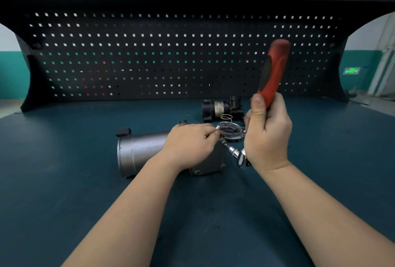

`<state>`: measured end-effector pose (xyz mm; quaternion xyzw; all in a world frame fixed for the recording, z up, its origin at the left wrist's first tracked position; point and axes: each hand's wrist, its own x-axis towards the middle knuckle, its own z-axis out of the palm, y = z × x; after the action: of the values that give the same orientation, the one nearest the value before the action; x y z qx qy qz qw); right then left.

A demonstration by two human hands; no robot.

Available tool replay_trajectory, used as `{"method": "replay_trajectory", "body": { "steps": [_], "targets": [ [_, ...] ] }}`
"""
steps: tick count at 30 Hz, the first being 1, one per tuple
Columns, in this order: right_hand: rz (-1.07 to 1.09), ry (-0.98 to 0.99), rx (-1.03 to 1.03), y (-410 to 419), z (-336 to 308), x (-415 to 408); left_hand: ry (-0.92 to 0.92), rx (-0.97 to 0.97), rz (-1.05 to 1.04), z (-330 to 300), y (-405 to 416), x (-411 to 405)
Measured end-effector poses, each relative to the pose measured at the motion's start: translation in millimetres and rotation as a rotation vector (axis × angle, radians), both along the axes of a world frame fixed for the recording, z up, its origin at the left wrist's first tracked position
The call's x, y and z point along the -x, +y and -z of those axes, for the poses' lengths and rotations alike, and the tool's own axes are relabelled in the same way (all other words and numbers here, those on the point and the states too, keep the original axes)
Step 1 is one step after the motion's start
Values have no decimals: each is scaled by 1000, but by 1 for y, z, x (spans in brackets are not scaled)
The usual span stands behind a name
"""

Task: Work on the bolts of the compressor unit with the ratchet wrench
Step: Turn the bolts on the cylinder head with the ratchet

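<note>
Two bare forearms reach in over the dark green counter (pixel 64 160). The left hand (pixel 189 145) rests curled over the grey compressor unit (pixel 139 153), which lies on its side mid-counter, fingertips pinching something small at its right end. The right hand (pixel 267 134) grips the ratchet wrench (pixel 273 74), red handle pointing up, chrome socket end (pixel 232 151) angled against the unit. Behind lie a round metal cover (pixel 229 131), a spring (pixel 226 117) and a black motor (pixel 220 108) whose label is unreadable. A pegboard (pixel 171 53) backs the counter.
</note>
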<state>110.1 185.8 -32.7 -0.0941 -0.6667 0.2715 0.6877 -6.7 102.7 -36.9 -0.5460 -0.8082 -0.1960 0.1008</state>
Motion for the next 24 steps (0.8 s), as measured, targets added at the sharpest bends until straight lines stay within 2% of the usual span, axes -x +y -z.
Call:
{"method": "replay_trajectory", "body": {
  "steps": [3,6,8,10,11,12,13,15,17,18,20,24],
  "targets": [
    [24,10,-117,-11,-1,6,15,-24,8,1,0,-4],
    [-15,38,-111,-18,2,13,-7,-95,13,2,-4,-10],
    [-41,30,-80,-16,4,14,-121,-297,13,2,-10,-19],
    [-53,20,-53,-12,5,14,-277,-680,-56,0,-19,-37],
    [-51,24,-38,-9,5,14,-377,-833,-128,0,-22,-46],
    [-50,29,-17,-6,5,14,-523,-889,-208,1,-24,-56],
    [-55,32,10,-5,5,13,-730,-859,-262,3,-24,-64],
    [-64,23,50,0,3,13,-1332,-704,-273,7,-16,-70],
    [-73,1,47,4,0,10,-1914,-519,-151,4,-7,-69],
    [-86,-15,33,6,-2,9,-2092,-471,-67,1,-3,-67],
    [-122,-62,0,8,-7,7,-2263,-439,16,-4,3,-65],
    [-237,-168,-42,17,-18,2,-2349,-467,25,4,13,-65]
  ]
}}
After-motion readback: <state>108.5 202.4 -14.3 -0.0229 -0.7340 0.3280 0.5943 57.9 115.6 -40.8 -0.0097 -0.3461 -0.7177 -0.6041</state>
